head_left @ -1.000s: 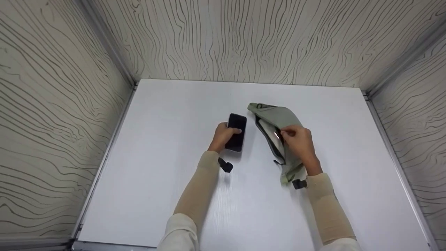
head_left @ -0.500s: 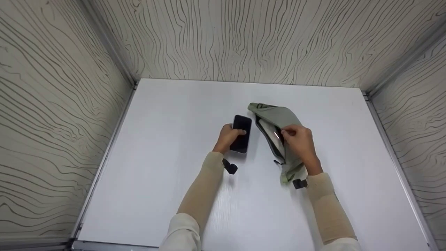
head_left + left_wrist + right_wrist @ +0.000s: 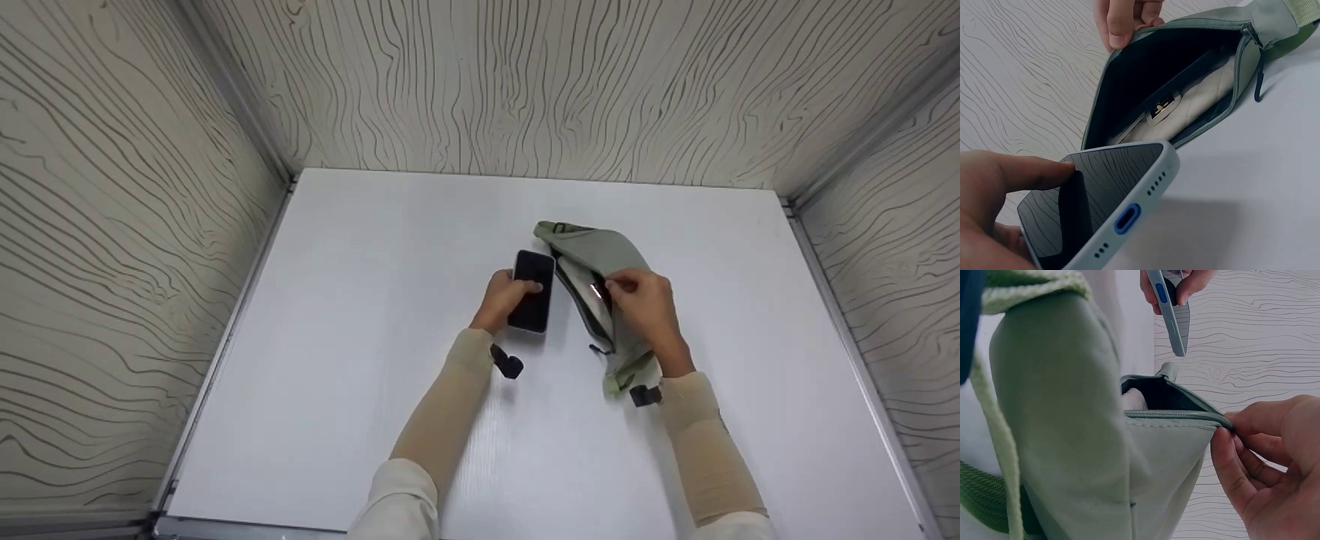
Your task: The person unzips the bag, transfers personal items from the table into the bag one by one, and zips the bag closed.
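Note:
My left hand (image 3: 502, 301) grips a smartphone (image 3: 534, 304) in a pale case, thumb across its dark screen. In the left wrist view the phone (image 3: 1123, 169) is tilted, its charging port facing the camera, beside the mouth of a green waist bag (image 3: 1168, 28). The bag lies on the table with its zip undone. My right hand (image 3: 1275, 461) pinches the zipped edge of the bag (image 3: 1067, 410) between thumb and fingers, pulling the mouth wide. Inside the bag sits a cream quilted wallet or purse (image 3: 1196, 107) with a metal clasp.
The white table (image 3: 337, 300) reaches around both hands, with wood-grain patterned walls (image 3: 480, 90) at the back and sides. A green webbing strap (image 3: 999, 439) hangs along the bag. A zip pull (image 3: 1259, 84) dangles at one end of its opening.
My left hand has carried the phone to the right and slightly nearer to me, up to the bag's opening. My right hand and the bag have stayed in place.

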### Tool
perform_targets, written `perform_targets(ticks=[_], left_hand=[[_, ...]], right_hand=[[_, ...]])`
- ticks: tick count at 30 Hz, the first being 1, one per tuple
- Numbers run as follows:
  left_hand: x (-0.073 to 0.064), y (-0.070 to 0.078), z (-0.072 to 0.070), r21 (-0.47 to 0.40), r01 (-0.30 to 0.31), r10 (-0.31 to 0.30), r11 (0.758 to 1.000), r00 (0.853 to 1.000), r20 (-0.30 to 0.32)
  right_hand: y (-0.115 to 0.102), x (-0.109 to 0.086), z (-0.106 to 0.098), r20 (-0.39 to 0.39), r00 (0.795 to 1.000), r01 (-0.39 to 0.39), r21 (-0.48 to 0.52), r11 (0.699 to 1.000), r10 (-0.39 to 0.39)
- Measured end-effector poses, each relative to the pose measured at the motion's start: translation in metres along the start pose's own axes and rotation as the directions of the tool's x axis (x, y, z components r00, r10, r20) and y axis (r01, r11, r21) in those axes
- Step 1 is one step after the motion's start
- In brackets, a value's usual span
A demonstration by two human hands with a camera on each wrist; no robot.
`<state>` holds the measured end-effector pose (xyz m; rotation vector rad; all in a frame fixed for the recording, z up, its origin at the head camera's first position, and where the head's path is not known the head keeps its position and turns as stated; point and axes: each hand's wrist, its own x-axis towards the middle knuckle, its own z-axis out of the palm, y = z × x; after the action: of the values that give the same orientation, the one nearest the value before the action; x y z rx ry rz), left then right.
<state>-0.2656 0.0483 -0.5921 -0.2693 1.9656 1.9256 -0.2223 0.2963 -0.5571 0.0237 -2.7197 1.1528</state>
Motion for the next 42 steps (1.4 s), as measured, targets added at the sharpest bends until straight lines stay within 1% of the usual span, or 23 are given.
perform_targets(ticks=[7, 15, 24, 36, 42], left_hand=[[0.001, 0.0, 0.01, -0.035, 0.007, -0.007, 0.999, 1.0, 0.008], [-0.001, 0.0, 0.019, -0.076, 0.036, -0.032, 0.996, 0.998, 0.054], [0.001, -0.003, 0.027, -0.088, 0.041, -0.035, 0.995, 0.997, 0.063], [0.002, -0.005, 0.04, -0.168, 0.068, -0.053, 0.984, 0.995, 0.09], [0.0, -0.003, 0.045, -0.177, 0.083, -0.064, 0.981, 0.992, 0.111]], right_hand=[[-0.001, -0.001, 0.0, 0.004, 1.0, -0.005, -0.002, 1.0, 0.005], [-0.001, -0.001, 0.0, -0.014, 1.0, 0.012, -0.013, 1.0, -0.013], [-0.002, -0.001, -0.001, -0.02, 1.0, 0.01, -0.021, 1.0, -0.011], [-0.001, 0.001, 0.001, -0.035, 0.999, 0.016, -0.029, 0.999, -0.017], [-0.002, 0.001, 0.001, -0.039, 0.999, 0.023, -0.025, 0.999, -0.023]])
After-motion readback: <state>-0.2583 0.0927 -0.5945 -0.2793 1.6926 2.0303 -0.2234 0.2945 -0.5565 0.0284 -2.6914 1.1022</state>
